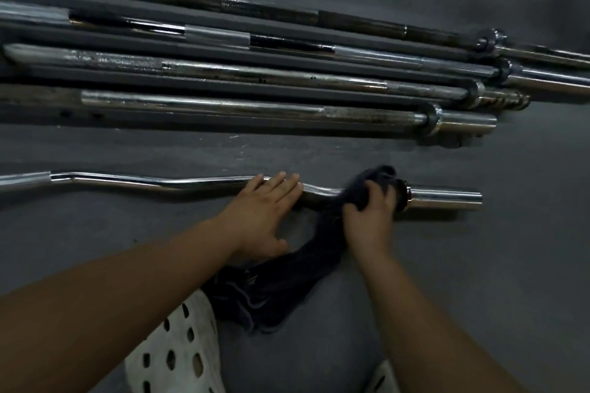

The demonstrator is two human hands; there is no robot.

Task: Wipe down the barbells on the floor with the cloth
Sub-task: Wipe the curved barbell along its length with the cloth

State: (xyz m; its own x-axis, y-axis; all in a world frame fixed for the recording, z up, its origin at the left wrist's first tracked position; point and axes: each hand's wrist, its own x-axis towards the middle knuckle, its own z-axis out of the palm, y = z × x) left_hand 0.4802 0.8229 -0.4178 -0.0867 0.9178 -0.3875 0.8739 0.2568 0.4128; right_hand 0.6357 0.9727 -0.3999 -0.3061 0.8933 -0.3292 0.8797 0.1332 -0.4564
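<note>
Cloth (378, 177), dark, bunched in right hand (370, 215) round kinked chrome barbell (443, 197); left hand (261, 210) flat atop it.

Single view here: head-worn, wide-angle, tipped steeply down at the dark floor (479, 265). It sits near the curl bar (198, 184), looking forward across it — the straight barbells (223, 105) cross the upper frame.

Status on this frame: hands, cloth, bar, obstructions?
Left hand flat on the curved bar. Right hand grips the dark cloth, bunched around the bar near its collar. Four straight bars lie apart beyond; nothing blocking.
</note>
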